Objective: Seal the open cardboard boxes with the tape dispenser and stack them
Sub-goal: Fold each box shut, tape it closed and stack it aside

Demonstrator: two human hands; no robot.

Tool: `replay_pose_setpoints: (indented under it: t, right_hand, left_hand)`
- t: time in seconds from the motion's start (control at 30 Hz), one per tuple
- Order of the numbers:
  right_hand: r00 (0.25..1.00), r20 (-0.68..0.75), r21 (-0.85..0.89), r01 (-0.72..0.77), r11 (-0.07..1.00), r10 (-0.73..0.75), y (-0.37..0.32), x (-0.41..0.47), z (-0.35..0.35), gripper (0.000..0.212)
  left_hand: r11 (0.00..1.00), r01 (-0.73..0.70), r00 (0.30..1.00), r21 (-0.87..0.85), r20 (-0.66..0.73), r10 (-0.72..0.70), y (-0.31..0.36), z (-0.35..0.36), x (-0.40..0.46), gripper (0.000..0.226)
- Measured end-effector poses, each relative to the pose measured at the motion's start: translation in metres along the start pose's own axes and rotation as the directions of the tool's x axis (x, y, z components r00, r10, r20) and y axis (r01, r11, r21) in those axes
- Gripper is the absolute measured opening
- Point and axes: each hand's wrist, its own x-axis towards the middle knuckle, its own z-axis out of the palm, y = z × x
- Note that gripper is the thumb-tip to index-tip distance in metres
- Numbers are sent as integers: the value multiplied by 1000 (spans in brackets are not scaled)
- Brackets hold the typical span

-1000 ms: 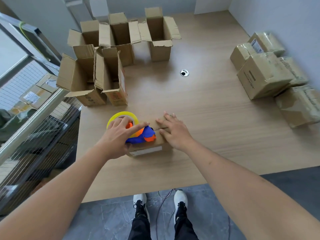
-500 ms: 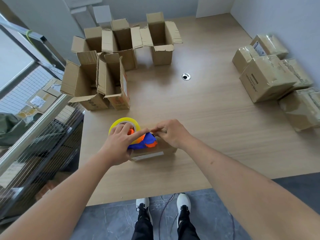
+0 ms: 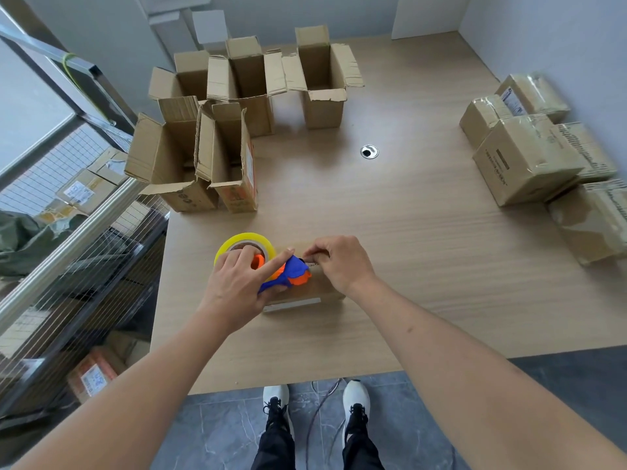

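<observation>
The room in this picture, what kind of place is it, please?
Probably a packing or shipping room. Open cardboard boxes stand on a wooden table, taped parcels lie at its right side, and wire shelves hold more labelled parcels.

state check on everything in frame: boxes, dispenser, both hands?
Box under the hands: flaps closed, lying on table.
Open boxes: upright, flaps up, unsealed.
Taped boxes: sealed, grouped at the right.
Tape dispenser: on the closed box, yellow roll loaded.
Left hand: grips dispenser.
Right hand: fingers curled at dispenser's front.
</observation>
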Motion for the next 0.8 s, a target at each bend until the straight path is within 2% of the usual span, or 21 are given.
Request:
replay_pose_setpoints:
  t: [0.23, 0.37, 0.47, 0.8]
  right_hand:
    - [988, -108, 51, -104, 993, 109, 36, -33, -49, 13]
    - [960, -12, 214, -271, 938, 280, 43, -46, -52, 11]
    - [935, 23, 301, -343, 890, 353, 46, -42, -47, 13]
    - [901, 11, 244, -423, 873, 433, 62, -20, -34, 12]
  left_hand:
    - [999, 7, 1000, -44, 14, -7, -5, 4, 2, 64]
    - [998, 7, 999, -57, 37, -5, -2, 4, 4, 65]
    - [998, 23, 997, -61, 71, -19, -1, -1, 6, 66]
    - [996, 51, 983, -75, 177, -37, -5, -6, 19, 67]
